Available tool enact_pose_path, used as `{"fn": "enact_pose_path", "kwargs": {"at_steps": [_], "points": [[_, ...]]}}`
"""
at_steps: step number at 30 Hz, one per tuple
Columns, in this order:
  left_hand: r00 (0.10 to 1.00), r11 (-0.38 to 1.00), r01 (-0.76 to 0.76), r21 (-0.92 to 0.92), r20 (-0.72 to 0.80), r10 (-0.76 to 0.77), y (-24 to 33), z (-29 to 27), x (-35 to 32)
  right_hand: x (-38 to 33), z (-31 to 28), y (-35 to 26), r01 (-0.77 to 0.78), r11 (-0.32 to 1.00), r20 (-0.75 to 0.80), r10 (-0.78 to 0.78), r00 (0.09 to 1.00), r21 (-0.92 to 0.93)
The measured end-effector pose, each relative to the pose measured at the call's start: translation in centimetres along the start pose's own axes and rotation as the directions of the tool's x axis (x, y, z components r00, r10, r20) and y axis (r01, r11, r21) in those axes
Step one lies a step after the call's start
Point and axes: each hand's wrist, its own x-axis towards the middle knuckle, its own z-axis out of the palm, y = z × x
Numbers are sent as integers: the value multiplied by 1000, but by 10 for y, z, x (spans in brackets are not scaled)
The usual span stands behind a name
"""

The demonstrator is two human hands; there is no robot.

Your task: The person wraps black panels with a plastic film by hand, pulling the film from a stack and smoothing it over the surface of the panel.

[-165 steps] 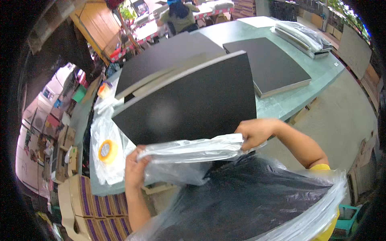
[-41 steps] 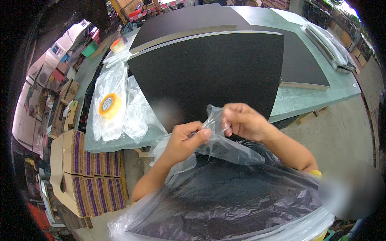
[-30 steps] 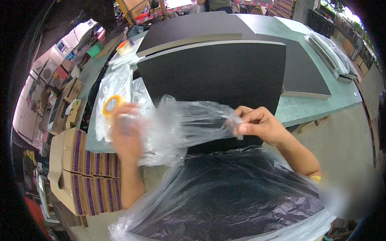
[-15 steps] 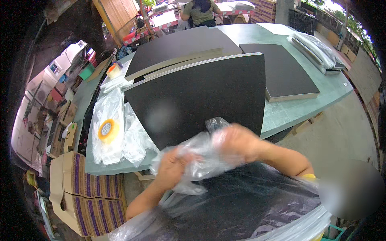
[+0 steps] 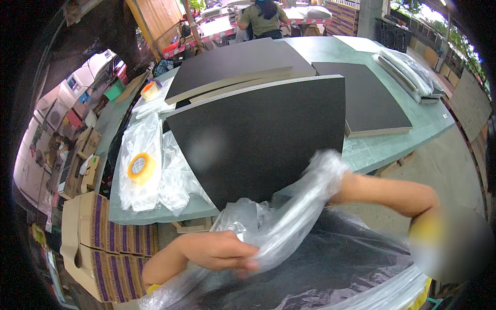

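Observation:
A crumpled clear plastic bag (image 5: pixel 289 227) stretches between my two hands, above my lap. My left hand (image 5: pixel 222 250) is closed at the bag's lower end, its fingers pointing right. My right hand (image 5: pixel 336 178) is up inside the other end, and the plastic veils its fingers. Across my lap spreads more clear plastic (image 5: pixel 320 268) over a dark surface. Just beyond the bag, a large black board (image 5: pixel 263 129) rests tilted at the table's near edge, its lower part hidden by the bag.
On the green table (image 5: pixel 382 150) lie stacked black boards (image 5: pixel 227 64), another black stack (image 5: pixel 367 98) and plastic-wrapped boards (image 5: pixel 405 72). Yellow tape (image 5: pixel 140 168) sits on clear bags at left; a second roll (image 5: pixel 150 91) is behind. Folded cartons (image 5: pixel 111 248) stand lower left. A person (image 5: pixel 262 20) sits beyond.
My right hand has gone right and slightly up into the plastic, drawing the bag out long. My left hand has moved down. The view has shifted slightly.

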Motion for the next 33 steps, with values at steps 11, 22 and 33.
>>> {"fn": "enact_pose_path", "kwargs": {"at_steps": [11,22,33], "points": [[997,856,-64,512,68,34,-5,39,12,1,-172,-41,-503,798,-538,278,796,-331],[979,587,30,809,-144,147,-45,43,-19,-17,-189,-28,-670,732,-490,543,682,-121],[770,718,638,279,-221,-599,-87,14,-84,-3,-236,-72,-192,941,-720,337,607,279]]}}
